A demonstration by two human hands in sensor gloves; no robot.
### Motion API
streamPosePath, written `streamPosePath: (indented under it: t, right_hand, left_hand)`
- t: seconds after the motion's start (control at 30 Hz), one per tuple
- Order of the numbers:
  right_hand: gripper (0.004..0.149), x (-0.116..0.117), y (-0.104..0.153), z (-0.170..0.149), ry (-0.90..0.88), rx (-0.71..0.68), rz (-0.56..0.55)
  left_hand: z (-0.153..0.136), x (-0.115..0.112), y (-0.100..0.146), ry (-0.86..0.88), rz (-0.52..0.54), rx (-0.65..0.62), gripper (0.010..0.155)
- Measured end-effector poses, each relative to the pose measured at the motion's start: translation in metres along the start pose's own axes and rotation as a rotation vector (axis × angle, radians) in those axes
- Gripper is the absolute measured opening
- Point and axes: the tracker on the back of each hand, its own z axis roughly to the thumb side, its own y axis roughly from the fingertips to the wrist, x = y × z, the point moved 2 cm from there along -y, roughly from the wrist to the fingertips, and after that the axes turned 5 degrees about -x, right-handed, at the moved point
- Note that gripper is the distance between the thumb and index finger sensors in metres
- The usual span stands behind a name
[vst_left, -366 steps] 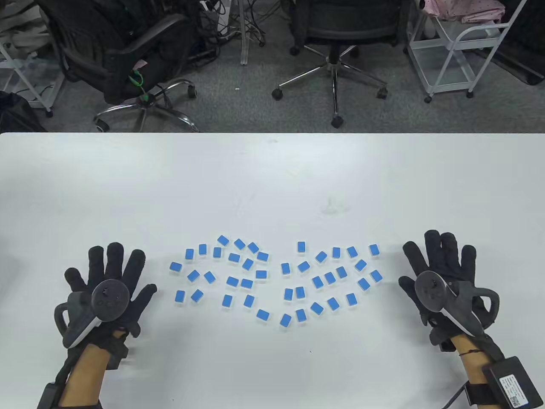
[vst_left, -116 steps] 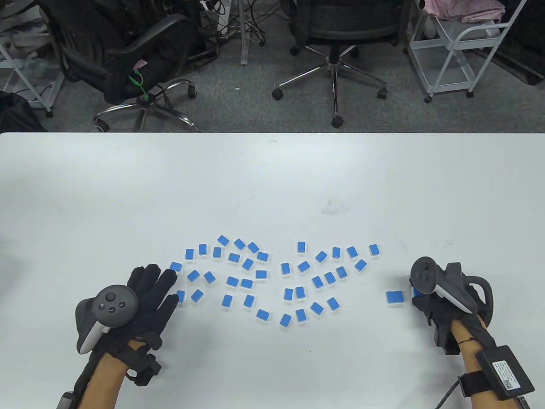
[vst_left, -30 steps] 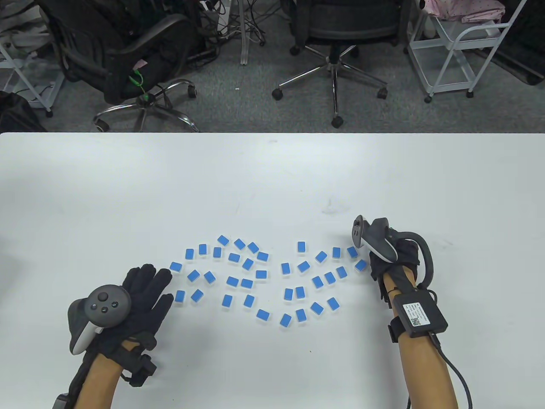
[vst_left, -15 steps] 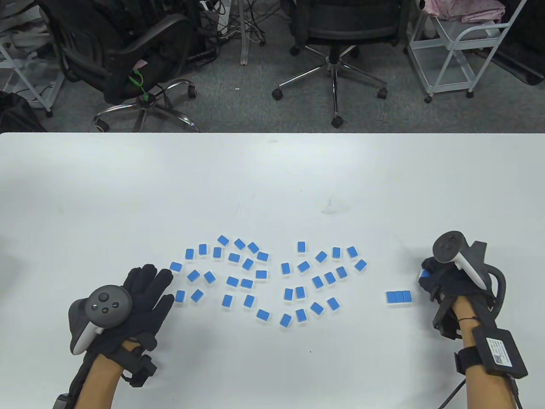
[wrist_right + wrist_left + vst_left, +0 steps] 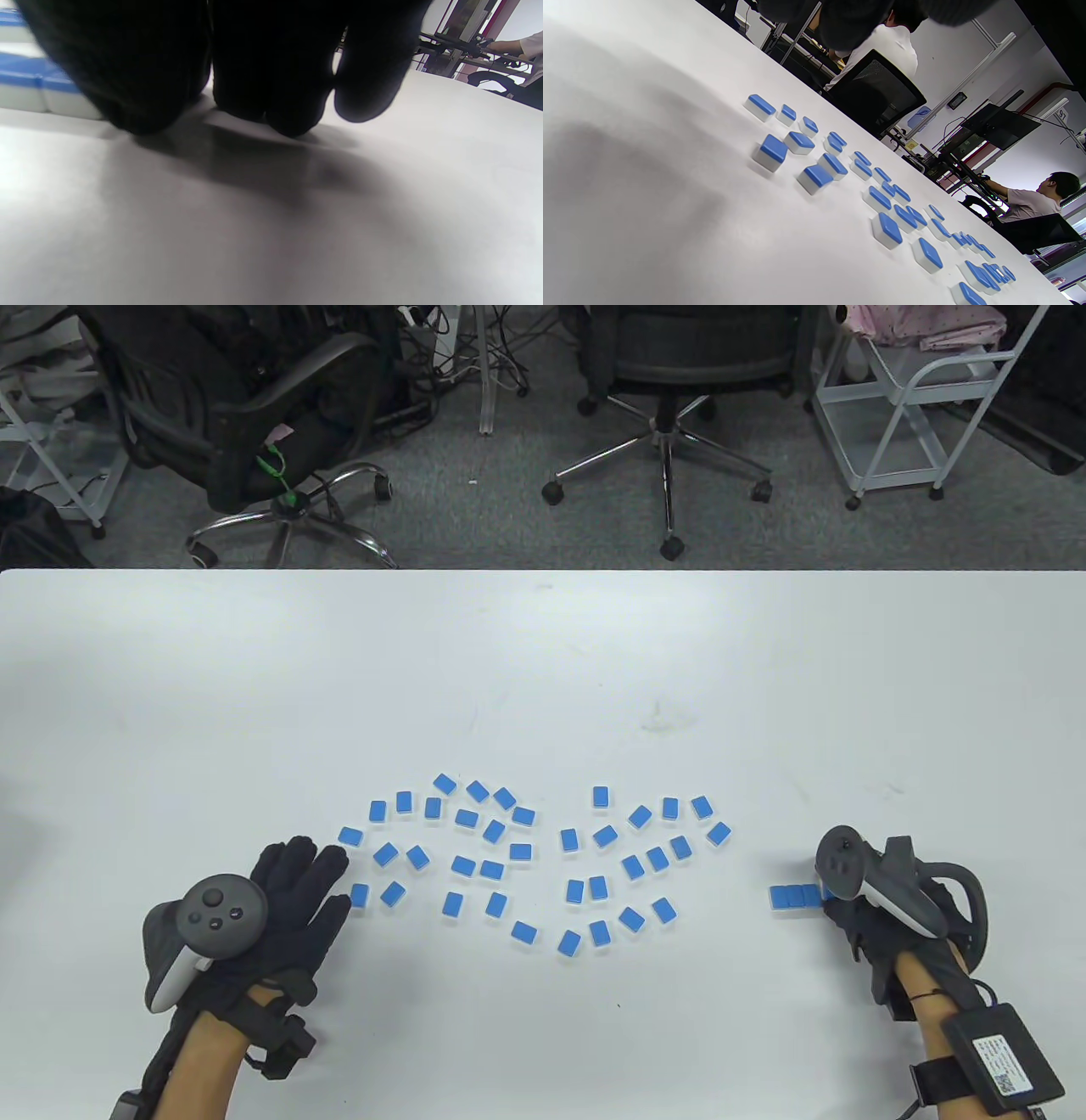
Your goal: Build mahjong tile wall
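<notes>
Several blue-backed mahjong tiles [image 5: 520, 853] lie scattered on the white table [image 5: 543, 661]; the left wrist view shows them too [image 5: 774, 150]. A short row of tiles [image 5: 793, 897] stands side by side at the right. My right hand [image 5: 848, 912] is at the row's right end, fingers curled down on a further blue tile [image 5: 825, 892] mostly hidden under the tracker. In the right wrist view its fingertips [image 5: 271, 84] touch the table beside the row [image 5: 25, 91]. My left hand [image 5: 310, 878] lies flat with straight fingers at the left edge of the scatter, holding nothing.
Beyond the table's far edge stand office chairs [image 5: 670, 364] and a white cart [image 5: 916, 398]. A person in a white shirt [image 5: 882, 46] and another at a desk [image 5: 1035, 199] appear in the left wrist view. Bare tabletop stretches behind the tiles.
My right hand fetched a tile from the right side of the scatter and has now come down with it to the right end of the short row. The left hand barely moved.
</notes>
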Motion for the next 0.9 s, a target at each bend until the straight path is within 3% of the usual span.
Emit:
streamPosePath:
  t: [0.9]
  right_hand:
    - [0.06, 0.0012, 0.0027, 0.0017, -0.013, -0.023, 0.035]
  left_hand:
    - [-0.0031, -0.0012, 0.0026, 0.003, -0.013, 0.004, 0.07]
